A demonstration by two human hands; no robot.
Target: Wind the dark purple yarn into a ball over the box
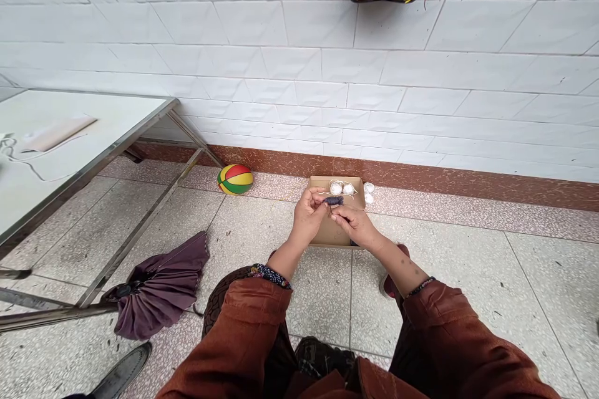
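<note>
My left hand [307, 217] is closed on one end of a small dark wound bundle of cord [334, 201], which sticks out to the right from its fingers. My right hand [356, 225] is just below and to the right, its thumb and fingers pinched together near the bundle on what looks like a thin dark strand. Both hands are over a shallow cardboard box [324, 240] on the floor. At the box's far end lie white balls of string [342, 188] with loose strands. Something dark sits in its near right corner, partly hidden by my right hand.
More white balls [369, 192] lie just right of the box. A striped ball [235, 179] rests by the wall. To the left stand a metal-framed table [88, 168] and, on the floor, a purple folded umbrella [163, 283]. A shoe [122, 371] shows at lower left.
</note>
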